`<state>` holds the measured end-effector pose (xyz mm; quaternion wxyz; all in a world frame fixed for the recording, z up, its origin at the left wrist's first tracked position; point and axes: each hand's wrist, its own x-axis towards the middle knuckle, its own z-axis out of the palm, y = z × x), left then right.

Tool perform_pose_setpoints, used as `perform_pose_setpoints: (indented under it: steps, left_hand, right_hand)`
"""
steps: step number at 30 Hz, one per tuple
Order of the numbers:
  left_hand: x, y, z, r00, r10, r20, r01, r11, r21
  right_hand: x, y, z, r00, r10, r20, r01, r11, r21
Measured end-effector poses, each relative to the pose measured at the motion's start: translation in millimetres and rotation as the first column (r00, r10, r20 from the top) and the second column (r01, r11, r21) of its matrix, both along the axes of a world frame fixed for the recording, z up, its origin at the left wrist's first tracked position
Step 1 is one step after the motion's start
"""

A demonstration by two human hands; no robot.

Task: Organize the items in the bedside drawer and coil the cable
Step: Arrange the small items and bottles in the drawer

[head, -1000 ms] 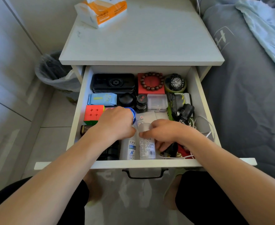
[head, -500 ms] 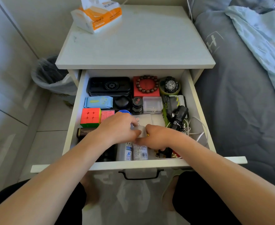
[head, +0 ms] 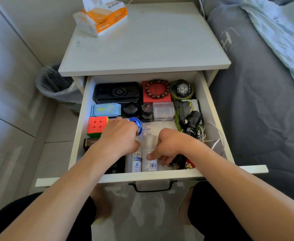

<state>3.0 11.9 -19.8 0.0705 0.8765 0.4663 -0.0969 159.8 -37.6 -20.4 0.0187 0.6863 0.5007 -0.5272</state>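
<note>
The bedside drawer (head: 212, 108) stands open and packed with small items. Two white bottles lie side by side at its front: the left bottle (head: 136, 163) and the right bottle (head: 148, 145). My left hand (head: 120, 138) covers the top of the left bottle, fingers curled down around it. My right hand (head: 168, 146) grips the right bottle from the side, thumb on its label. A loose white cable (head: 214, 142) lies tangled by the right wall, beside a black flashlight (head: 192, 121).
Further back lie a black case (head: 116, 92), a bead bracelet on a red box (head: 157, 100), a watch (head: 182, 88), a cube (head: 96, 126) and a blue lid (head: 136, 123). A tissue pack (head: 101, 16) sits on the nightstand. Bin (head: 56, 84) left, bed (head: 264, 110) right.
My right hand slid from the bottle caps toward the drawer front, onto the right bottle's label. My left hand stayed over the left bottle's top.
</note>
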Motion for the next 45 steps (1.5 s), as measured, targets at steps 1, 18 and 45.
perform_pose_setpoints:
  steps: [1, 18, 45]
  left_hand:
    - [0, 0, 0, 0.999, -0.013, -0.035, 0.014, 0.999, 0.042]
    - [2, 0, 4, 0.992, 0.125, 0.001, -0.125, 0.992, 0.007]
    - [-1, -29, 10, 0.97, -0.101, -0.223, 0.05, 0.974, -0.221]
  right_hand:
    - [-1, 1, 0, 1.0, 0.007, 0.009, -0.007, 1.0, 0.001]
    - [0, 6, -1, 0.978, 0.111, 0.177, -0.15, 0.962, 0.227]
    - [-3, 1, -5, 0.991, -0.079, -0.107, 0.066, 0.99, -0.126]
